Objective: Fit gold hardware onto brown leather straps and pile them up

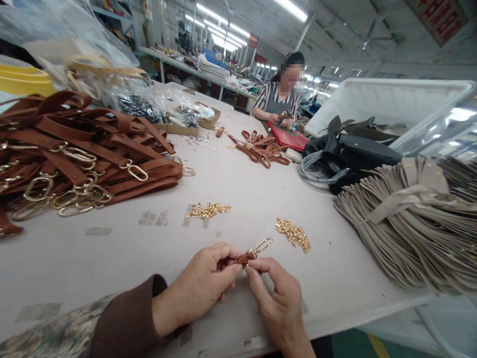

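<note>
Between my two hands is the end of a brown leather strap (244, 259), with a gold metal clasp (264, 244) pointing away from me. My left hand (208, 278) grips the strap between thumb and fingers. Thumb and forefinger of my right hand (278, 293) pinch at the same strap end; whether a small fitting sits between those fingertips is hidden. Beyond my hands lie two loose heaps of small gold metal fittings, one heap (209, 211) ahead of my left hand and the other heap (293, 234) ahead of my right.
A big pile of brown straps with gold clasps (85, 149) covers the left side. Stacked grey-beige pieces (406, 219), black bags (357, 154) and a white bin (402, 102) stand at right. Across the table (238, 184), a person (279, 99) works near more brown straps (261, 149).
</note>
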Demonstrator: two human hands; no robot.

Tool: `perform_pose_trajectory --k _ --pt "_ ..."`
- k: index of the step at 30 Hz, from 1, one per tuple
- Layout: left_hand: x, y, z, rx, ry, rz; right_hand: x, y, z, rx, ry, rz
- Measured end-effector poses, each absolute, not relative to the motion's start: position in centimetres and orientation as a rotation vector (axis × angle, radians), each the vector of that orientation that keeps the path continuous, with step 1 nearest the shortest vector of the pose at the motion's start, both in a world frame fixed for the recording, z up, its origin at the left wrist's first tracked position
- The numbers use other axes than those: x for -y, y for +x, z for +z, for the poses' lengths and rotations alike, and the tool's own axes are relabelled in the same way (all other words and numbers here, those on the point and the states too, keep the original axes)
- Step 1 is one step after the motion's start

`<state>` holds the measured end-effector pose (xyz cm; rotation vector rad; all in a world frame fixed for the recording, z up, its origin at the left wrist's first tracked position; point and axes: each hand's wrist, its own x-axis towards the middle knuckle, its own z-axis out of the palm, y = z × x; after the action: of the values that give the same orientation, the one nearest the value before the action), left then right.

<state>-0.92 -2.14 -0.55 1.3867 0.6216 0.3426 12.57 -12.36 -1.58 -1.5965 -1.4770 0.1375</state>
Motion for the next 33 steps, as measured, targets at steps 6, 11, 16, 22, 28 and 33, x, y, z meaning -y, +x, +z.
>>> perform_pose_trajectory --k 6,11,16,22,28,33 --pt "2.2 -1.0 -0.7 -0.631 1.451 0.379 12.2 12.6 -1.7 1.615 -1.531 -0.048" --pt "2.2 -1.1 -0.9 -0.627 1.479 0.374 12.3 12.7 -1.6 1.672 -1.535 -0.104" --pt "2.1 -1.1 -0.8 -0.611 1.544 0.383 12.3 12.8 -1.5 1.68 -1.55 -0.14" --pt "2.1 -1.3 -0.3 -0.619 1.563 0.355 12.1 12.7 -1.6 1.674 -1.553 -0.176" --pt "2.2 -1.5 0.0 -0.605 1.638 0.41 12.4 12.5 -1.5 1.562 -1.57 -0.065" --pt "2.1 -1.6 0.2 -0.563 1.639 0.437 11.9 11.6 -2.3 1.063 -1.591 0.329"
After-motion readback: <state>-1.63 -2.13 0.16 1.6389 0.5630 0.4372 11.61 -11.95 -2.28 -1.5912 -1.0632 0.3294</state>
